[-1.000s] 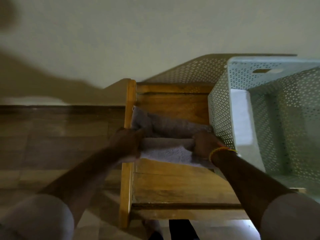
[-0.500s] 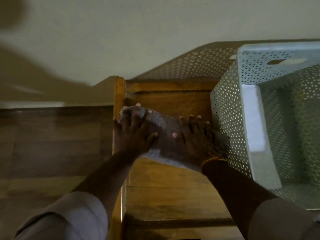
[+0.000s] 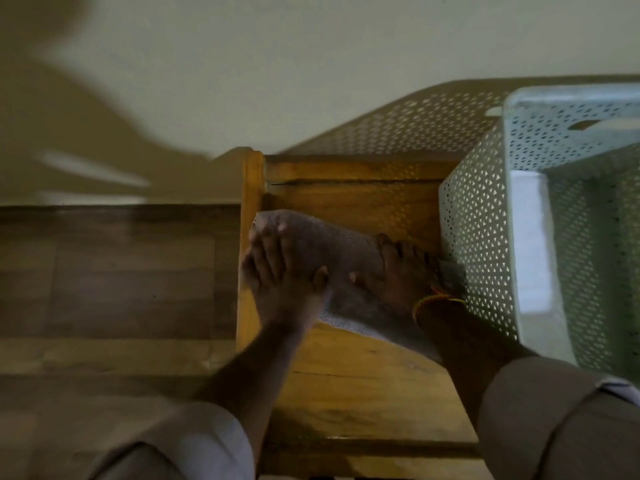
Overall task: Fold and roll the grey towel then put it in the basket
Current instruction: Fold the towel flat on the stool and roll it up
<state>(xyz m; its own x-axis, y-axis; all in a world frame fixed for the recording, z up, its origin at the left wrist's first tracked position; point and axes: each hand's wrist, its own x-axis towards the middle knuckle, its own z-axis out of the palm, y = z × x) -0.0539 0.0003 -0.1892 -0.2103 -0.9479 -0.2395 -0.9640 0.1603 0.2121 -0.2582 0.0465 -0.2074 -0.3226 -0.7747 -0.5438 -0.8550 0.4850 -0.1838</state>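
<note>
- Compared with half a second ago, the roll is looking thicker and is sitting a little farther up the table, toward twelve o'clock, while the flat strip trailing toward the person is looking shorter.
- The left hand (image 3: 280,282) is lying over the left end of the grey towel (image 3: 332,247), fingers (image 3: 268,244) curled round the roll and pressing it; a moment back the same hand was spread flatter on top.
- The right hand (image 3: 401,271) is gripping the right end of the roll, fingers wrapped over it, thumb pointing toward nine o'clock; earlier its fingers were spread out flat.
- The towel is resting on the wooden table (image 3: 363,382), rolled part at about twelve o'clock from the wrists, unrolled tail running toward five o'clock under the right forearm.
- A thread bracelet (image 3: 434,301) is circling the right wrist, just beside the basket wall.
- The basket (image 3: 485,237) is standing at three o'clock of the towel, its perforated side nearly touching the right hand; the towel is not in it yet.
- Counting: one towel, one basket, one table, two hands, two rolled-up sleeves (image 3: 207,441), one bracelet.
- The wooden floor (image 3: 114,282) is showing at nine o'clock of the table.
</note>
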